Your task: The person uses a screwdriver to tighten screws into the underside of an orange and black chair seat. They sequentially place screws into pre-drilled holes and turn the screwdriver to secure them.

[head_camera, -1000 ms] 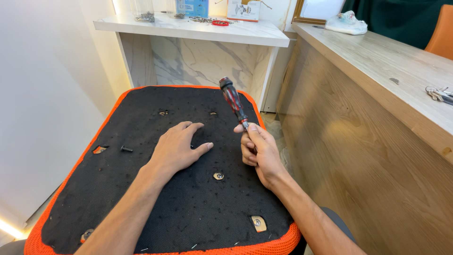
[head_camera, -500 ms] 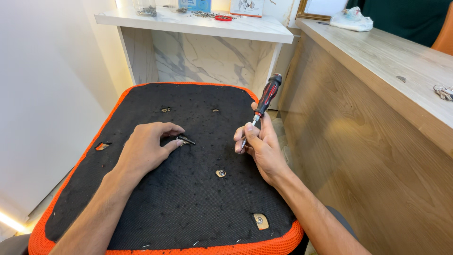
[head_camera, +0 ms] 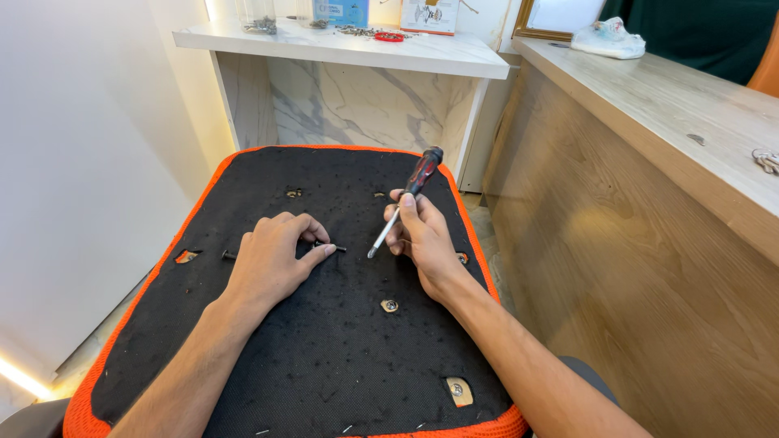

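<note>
A seat cushion lies upside down before me, its underside covered in black fabric with an orange mesh rim. My left hand rests on the fabric and pinches a small dark screw between thumb and forefinger. My right hand grips a screwdriver with a red and black handle, tilted so its metal tip points down-left, a short way from the screw. A metal threaded insert sits in the fabric just below the hands.
More mounting holes and inserts dot the fabric. A loose dark screw lies left of my left hand. A white marble shelf stands behind, a wooden counter on the right, a white wall on the left.
My left hand closed on the small screw and shifted right. The screwdriver swung from upright to tilted, its tip now down near the screw. The view moved closer.
</note>
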